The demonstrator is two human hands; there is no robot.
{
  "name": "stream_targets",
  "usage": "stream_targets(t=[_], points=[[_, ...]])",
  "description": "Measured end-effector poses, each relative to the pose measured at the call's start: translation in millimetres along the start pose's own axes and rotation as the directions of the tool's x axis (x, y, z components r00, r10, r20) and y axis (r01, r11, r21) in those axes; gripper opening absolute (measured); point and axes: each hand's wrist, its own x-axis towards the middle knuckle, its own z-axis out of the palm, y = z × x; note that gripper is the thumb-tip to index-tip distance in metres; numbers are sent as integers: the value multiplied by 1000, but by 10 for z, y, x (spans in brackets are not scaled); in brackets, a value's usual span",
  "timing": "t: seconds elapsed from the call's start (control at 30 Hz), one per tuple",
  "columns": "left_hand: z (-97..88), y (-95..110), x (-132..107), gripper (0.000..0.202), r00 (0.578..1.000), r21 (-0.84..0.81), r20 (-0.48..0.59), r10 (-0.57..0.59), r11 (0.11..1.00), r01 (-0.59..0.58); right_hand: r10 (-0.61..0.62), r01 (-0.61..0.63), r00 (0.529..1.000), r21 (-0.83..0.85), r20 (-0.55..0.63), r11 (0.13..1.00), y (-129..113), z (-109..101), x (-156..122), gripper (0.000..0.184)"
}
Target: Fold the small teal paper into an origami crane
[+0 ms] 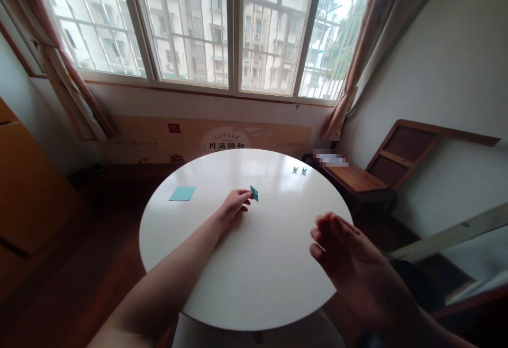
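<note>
My left hand (235,204) reaches out over the round white table (246,284) and pinches a small folded teal paper piece (254,193) between its fingertips, just above the tabletop. My right hand (349,261) hovers near the table's right edge, closer to me, with its fingers loosely curled and nothing in them. A flat teal paper square (182,193) lies on the left part of the table. Two tiny folded teal paper figures (299,171) stand side by side at the far right of the table.
A wide barred window fills the wall behind the table, with curtains at both sides. A wooden bench or chair (357,179) stands to the right of the table. An orange cabinet (24,189) is at the left. The floor is dark wood.
</note>
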Motion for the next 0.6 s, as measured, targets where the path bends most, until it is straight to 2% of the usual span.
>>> stream_targets(t=[0.1, 0.23, 0.3, 0.37, 0.43, 0.53, 0.6], points=[[1, 4, 16, 34, 1000, -12, 7, 1, 1000, -1, 108, -106, 994, 111, -12, 988, 53, 107, 64, 23], [-7, 5, 23, 28, 999, -46, 20, 26, 999, -25, 137, -137, 991, 121, 12, 983, 89, 185, 76, 22], [-10, 26, 12, 29, 998, -74, 28, 64, 995, -61, 145, -149, 988, 105, 44, 983, 127, 183, 206, 22], [-7, 72, -13, 38, 992, -110, 37, 119, 987, -114, 155, -159, 986, 79, 61, 984, 204, 136, 482, 25], [4, 138, -50, 46, 982, -146, 40, 183, 974, -176, 170, -172, 984, 35, 47, 984, 326, 51, 883, 30], [27, 242, -111, 52, 961, -181, 32, 274, 948, -264, 277, -279, 960, -64, -40, 958, 553, -74, 1519, 26], [36, 294, -142, 50, 946, -191, 13, 324, 930, -315, 352, -351, 936, -102, -5, 931, 683, -104, 1811, 27]])
